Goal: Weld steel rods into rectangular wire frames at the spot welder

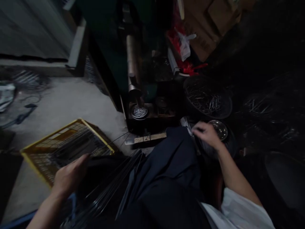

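My left hand point(71, 173) is closed beside the yellow plastic crate point(78, 121), its fingertips mostly hidden. From its thumb side a thin metal rod point(116, 138) runs up and to the right, seemingly in its grip. A bundle of similar rods point(111, 184) lies across my lap, along the left leg. My right hand point(208, 135) is beyond my knee with finger and thumb pinched together; blur hides what is between them. Just behind it is a round metal bowl point(220, 129) with shiny contents too small to make out.
Ahead stands a dark green machine point(105, 41) with a metal column point(131, 60) above a small dish of shiny bits point(139, 112). A wide tub of metal pieces point(207, 98) is at right, cardboard boxes point(202, 28) behind. Concrete floor point(78, 98) shows left.
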`<state>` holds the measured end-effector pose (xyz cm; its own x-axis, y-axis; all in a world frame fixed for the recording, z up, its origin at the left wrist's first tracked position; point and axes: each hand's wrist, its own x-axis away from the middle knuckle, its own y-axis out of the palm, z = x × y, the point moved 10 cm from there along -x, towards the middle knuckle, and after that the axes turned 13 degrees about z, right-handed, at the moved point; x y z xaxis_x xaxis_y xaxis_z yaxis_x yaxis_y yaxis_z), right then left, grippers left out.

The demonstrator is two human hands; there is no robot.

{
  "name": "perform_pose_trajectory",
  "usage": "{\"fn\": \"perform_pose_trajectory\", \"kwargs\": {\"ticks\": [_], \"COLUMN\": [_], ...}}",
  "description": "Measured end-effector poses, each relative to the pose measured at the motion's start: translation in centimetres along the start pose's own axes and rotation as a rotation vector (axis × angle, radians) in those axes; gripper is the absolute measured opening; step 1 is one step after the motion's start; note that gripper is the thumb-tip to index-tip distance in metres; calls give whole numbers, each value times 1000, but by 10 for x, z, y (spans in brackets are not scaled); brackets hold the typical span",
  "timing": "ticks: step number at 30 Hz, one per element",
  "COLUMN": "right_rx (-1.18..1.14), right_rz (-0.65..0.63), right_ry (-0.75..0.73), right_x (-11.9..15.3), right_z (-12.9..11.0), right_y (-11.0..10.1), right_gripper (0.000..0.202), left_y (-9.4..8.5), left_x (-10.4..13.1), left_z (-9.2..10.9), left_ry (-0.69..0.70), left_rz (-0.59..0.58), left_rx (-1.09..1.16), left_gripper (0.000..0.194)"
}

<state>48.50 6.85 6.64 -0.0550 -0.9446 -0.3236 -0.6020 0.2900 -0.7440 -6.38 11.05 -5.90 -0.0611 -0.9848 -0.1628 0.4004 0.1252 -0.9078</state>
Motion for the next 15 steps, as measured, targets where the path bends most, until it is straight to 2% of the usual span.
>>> {"fn": "perform_pose_trajectory", "kwargs": {"ticks": [2, 3, 4, 5, 7, 8, 9, 11, 13, 15], "right_rx": [-48, -34, 7, 78, 259, 331, 378, 402, 396, 384], "right_rz": [-252, -286, -229, -114, 168, 250, 275, 215, 174, 186], "right_ry": [-20, -14, 14, 63, 218, 301, 367, 420, 383, 325], "right_x": [55, 78, 93, 103, 121, 129, 136, 142, 141, 136], "right_z": [-28, -33, -29, -19, 12, 29, 44, 64, 67, 61], "right_y": [46, 59, 63, 60, 42, 37, 36, 44, 49, 46], "right_gripper": [20, 21, 24, 30, 52, 64, 73, 80, 79, 74], "left_y": [11, 12, 11, 7, -5, -12, -21, -41, -66, -94], "left_x": [7, 8, 8, 8, 8, 7, 7, 7, 12, 23], "left_z": [-4, -5, -5, -4, 1, 4, 7, 15, 26, 39], "left_ry": [85, 97, 102, 110, 125, 130, 133, 138, 150, 172], "left_rz": [-68, -80, -83, -74, -39, -12, 20, 104, 201, 295], "left_rx": [-97, -117, -136, -163, -210, -226, -234, -232, -209, -186], "left_gripper": [23, 22, 21, 22, 25, 26, 27, 32, 36, 37]}}
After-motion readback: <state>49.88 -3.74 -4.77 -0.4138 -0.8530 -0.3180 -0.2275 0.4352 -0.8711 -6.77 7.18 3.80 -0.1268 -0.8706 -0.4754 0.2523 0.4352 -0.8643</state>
